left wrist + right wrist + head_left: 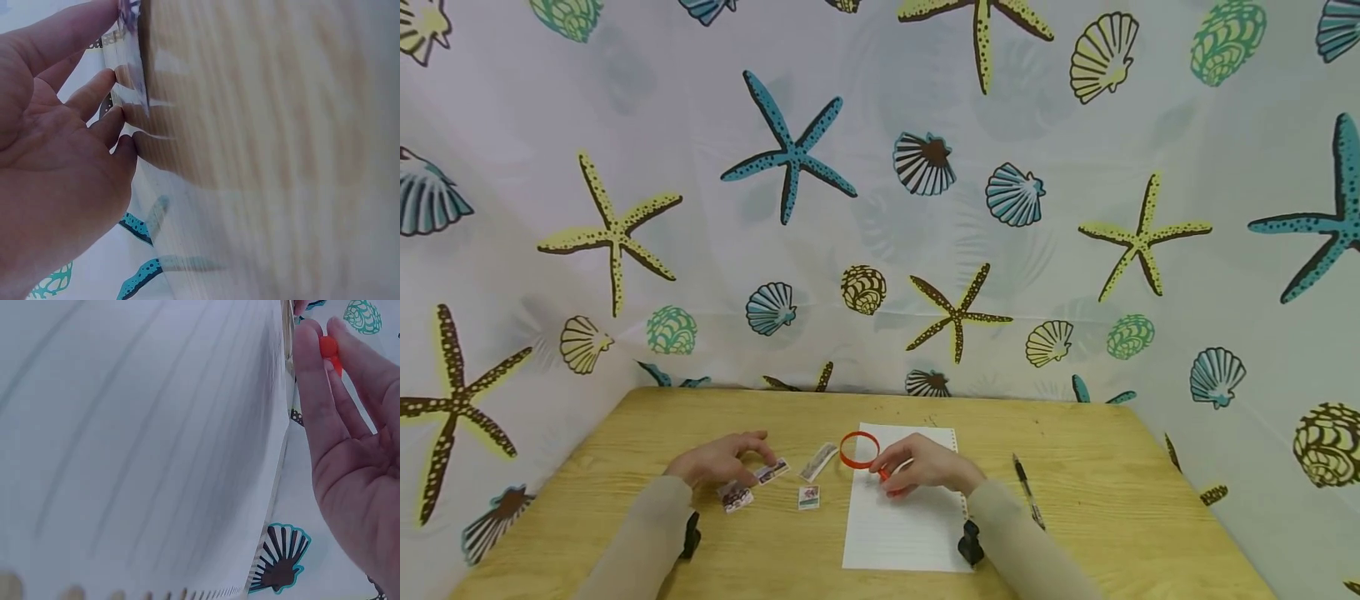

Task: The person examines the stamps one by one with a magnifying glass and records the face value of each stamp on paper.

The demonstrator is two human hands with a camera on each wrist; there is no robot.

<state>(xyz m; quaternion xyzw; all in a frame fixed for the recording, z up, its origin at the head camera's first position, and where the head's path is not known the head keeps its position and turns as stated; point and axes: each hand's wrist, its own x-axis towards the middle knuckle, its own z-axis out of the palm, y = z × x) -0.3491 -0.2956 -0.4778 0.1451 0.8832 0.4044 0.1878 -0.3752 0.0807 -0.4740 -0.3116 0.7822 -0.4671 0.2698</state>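
Note:
My right hand point(928, 464) pinches the handle of a red-rimmed magnifying glass point(842, 450) between thumb and fingers, over lined paper point(902, 542). In the right wrist view, the round red handle end point(328, 346) shows between the fingertips. My left hand point(718, 458) is low over the table with fingers loosely bent and spread. Beside its fingertips lie two small stamp-like printed pieces, one point(772, 471) by the index finger and another point(737, 499) below the thumb. The left wrist view shows a thin printed piece point(132, 50) edge-on at the thumb tip.
Between the hands lie a long pale printed strip point(818, 462) and a small square stamp-like piece point(808, 497). A black pen point(1028, 492) rests right of the paper on the wooden table point(1120, 500). A shell-and-starfish patterned curtain point(865, 233) hangs behind.

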